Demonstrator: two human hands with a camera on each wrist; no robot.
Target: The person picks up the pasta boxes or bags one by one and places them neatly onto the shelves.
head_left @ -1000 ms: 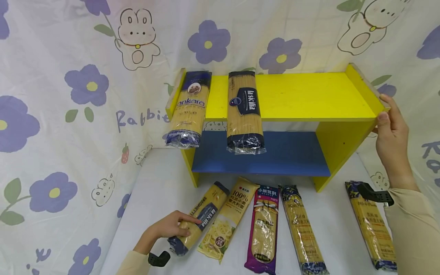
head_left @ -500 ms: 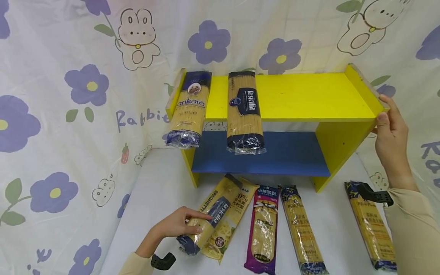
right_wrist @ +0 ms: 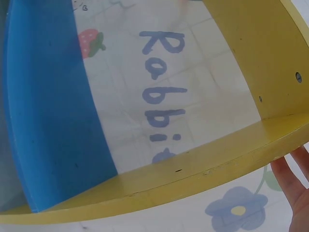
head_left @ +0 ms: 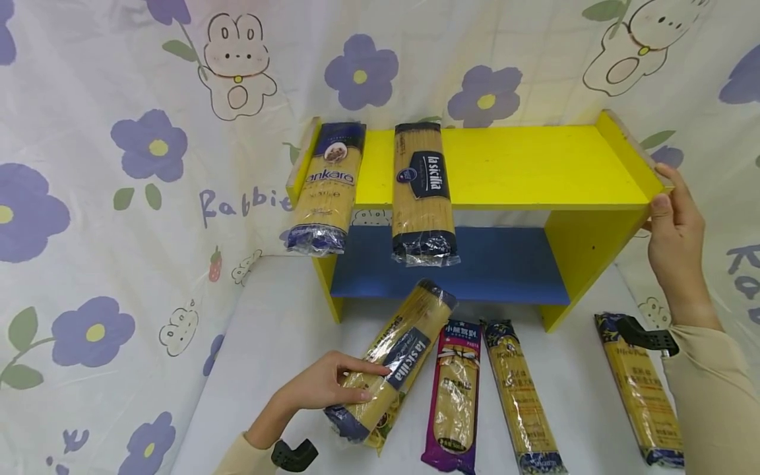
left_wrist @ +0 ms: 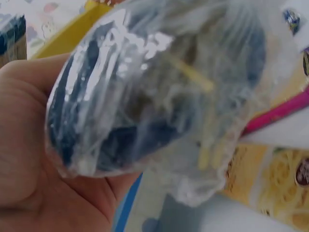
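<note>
My left hand (head_left: 332, 382) grips a La Sicilia spaghetti pack (head_left: 410, 343) near its lower end. The pack is tilted, its far end before the blue shelf board, and it covers most of a yellow pasta pack (head_left: 382, 432). In the left wrist view the spaghetti pack's crinkled clear end (left_wrist: 159, 96) fills the middle, with the palm behind it. At the right, my right hand (head_left: 677, 231) holds the upper corner of the yellow and blue shelf (head_left: 534, 165), thumb on the near side. The right wrist view shows its fingers (right_wrist: 289, 183) at the yellow edge.
On the top board lie an Ankara pasta pack (head_left: 329, 191) and another La Sicilia pack (head_left: 423, 198), both jutting over the front edge. A purple pasta pack (head_left: 454, 396) and two blue-ended packs, one mid-right (head_left: 525, 402) and one far right (head_left: 641, 396), lie on the white surface.
My left hand has lifted the spaghetti pack and moved it right and toward the shelf, over the yellow pasta pack. The right hand has stayed at the shelf's corner.
</note>
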